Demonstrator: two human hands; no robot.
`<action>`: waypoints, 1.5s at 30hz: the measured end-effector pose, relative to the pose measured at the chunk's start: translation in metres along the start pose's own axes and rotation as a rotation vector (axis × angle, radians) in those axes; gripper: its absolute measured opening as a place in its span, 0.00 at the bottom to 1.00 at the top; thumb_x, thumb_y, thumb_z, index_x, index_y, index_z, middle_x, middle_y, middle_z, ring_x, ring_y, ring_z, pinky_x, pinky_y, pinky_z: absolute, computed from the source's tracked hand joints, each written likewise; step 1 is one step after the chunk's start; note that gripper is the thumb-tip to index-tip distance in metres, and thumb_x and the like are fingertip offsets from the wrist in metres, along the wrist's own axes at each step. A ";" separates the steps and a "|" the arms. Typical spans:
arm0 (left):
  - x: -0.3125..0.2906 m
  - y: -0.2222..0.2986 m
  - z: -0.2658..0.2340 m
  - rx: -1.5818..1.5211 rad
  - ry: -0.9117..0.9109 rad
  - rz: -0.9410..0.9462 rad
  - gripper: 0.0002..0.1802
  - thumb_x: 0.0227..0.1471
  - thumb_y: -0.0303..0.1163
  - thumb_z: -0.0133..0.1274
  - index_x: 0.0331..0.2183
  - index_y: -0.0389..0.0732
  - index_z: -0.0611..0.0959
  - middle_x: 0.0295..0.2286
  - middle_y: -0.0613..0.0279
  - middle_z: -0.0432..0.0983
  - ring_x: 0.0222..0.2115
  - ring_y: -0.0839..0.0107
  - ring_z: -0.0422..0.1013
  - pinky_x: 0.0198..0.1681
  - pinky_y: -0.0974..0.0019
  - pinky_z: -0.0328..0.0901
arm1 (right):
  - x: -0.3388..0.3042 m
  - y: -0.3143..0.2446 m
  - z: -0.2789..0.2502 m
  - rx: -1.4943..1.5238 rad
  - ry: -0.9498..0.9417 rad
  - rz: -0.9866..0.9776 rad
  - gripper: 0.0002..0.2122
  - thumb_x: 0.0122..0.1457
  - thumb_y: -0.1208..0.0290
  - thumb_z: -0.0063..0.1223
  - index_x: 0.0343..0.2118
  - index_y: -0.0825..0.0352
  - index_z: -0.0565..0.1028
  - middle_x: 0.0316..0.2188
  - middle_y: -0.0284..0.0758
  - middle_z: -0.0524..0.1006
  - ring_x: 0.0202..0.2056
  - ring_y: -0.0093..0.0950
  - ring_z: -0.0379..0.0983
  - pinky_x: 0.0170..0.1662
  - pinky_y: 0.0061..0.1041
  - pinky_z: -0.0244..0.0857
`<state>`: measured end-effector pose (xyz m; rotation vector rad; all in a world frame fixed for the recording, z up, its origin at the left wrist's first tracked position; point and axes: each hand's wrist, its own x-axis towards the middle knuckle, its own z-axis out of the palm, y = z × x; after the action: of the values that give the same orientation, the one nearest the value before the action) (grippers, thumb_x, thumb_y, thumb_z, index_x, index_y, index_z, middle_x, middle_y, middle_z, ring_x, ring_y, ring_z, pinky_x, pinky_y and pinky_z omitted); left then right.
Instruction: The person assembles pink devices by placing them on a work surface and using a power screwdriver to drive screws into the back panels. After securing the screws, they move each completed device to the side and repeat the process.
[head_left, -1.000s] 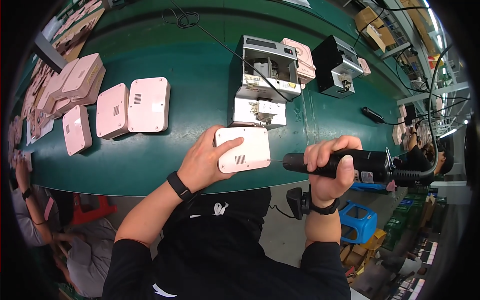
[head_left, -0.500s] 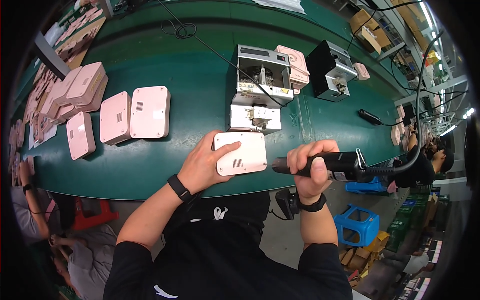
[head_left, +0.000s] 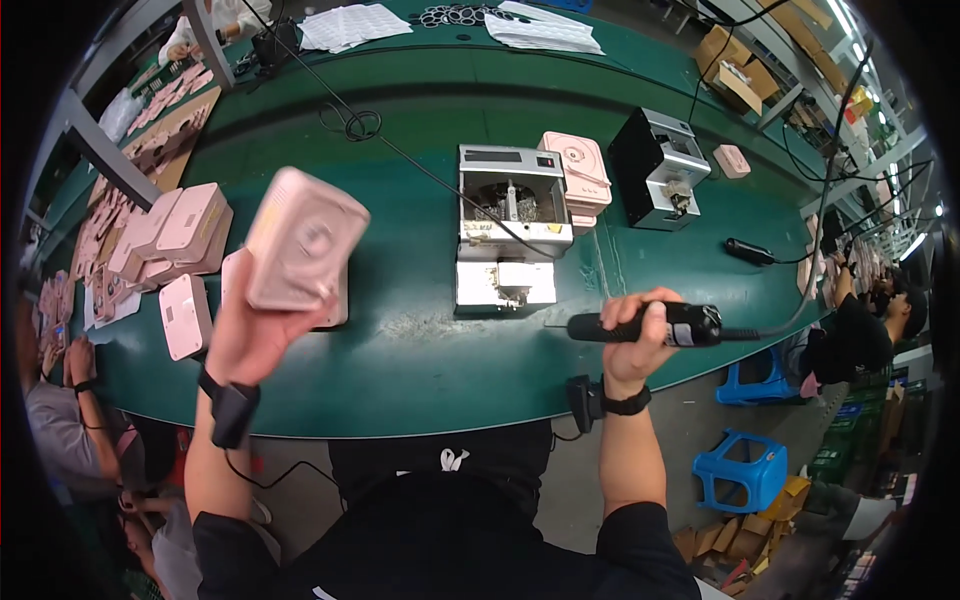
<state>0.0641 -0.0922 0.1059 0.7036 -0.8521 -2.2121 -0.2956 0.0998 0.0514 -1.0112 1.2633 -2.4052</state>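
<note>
My left hand (head_left: 248, 335) grips a pink plastic housing (head_left: 305, 240) by its lower edge and holds it up, tilted. Its face with a round raised ring is toward me, slightly blurred. Behind it, partly hidden, are more pink housings on the green table. My right hand (head_left: 638, 338) is wrapped round a black electric screwdriver (head_left: 690, 325), held level with its thin bit pointing left. The bit touches nothing. Just left of and beyond that bit stands a silver screw feeder (head_left: 510, 240).
A pink housing (head_left: 185, 316) lies at the left, before a pile of others (head_left: 185, 228). Right of the feeder are stacked pink housings (head_left: 575, 170), a black-and-silver feeder (head_left: 660, 165) and another black screwdriver (head_left: 748, 252). A cable (head_left: 420, 175) crosses the feeder. Co-workers sit on both sides.
My left hand has carried the pink housing left and up, away from the screwdriver, and turned it over from its vented face. My right hand still holds the screwdriver in about the same place.
</note>
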 end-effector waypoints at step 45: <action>-0.026 -0.125 -0.001 1.609 -0.273 0.627 0.45 0.31 0.38 0.73 0.56 0.52 0.76 0.57 0.40 0.58 0.56 0.40 0.62 0.58 0.49 0.63 | 0.013 -0.064 0.074 0.120 -0.295 0.077 0.07 0.62 0.72 0.47 0.40 0.66 0.65 0.20 0.34 0.68 0.18 0.24 0.63 0.26 0.29 0.64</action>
<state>0.0337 -0.0024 0.0211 0.5920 -2.5485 -0.7051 -0.2490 0.0848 0.1368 -1.2038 1.0231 -2.1484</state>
